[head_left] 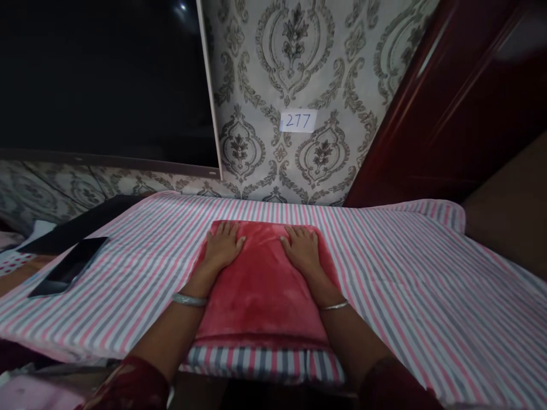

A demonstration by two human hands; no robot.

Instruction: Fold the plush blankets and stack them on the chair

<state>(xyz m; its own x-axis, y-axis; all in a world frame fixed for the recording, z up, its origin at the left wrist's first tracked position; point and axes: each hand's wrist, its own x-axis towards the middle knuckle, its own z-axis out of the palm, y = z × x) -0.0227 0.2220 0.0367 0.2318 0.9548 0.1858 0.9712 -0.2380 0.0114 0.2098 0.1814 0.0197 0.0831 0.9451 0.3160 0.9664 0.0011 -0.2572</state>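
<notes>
A red plush cloth (pixel 262 279), folded into a rough rectangle, lies flat on the striped cover (pixel 397 285). My left hand (pixel 223 246) rests palm down on its far left corner, fingers stretched forward and thumb apart. On the far right corner lies my right hand (pixel 302 248), also flat with its fingers spread. Neither hand grips anything. The near edge of the cloth reaches close to the front edge of the striped cover, between my forearms.
A dark phone (pixel 70 267) lies on the cover at the left. Behind, a large black television (pixel 102 80) hangs on the patterned wall, beside a paper label (pixel 298 121) reading 277. A glossy dark red panel (pixel 448 97) stands at the right.
</notes>
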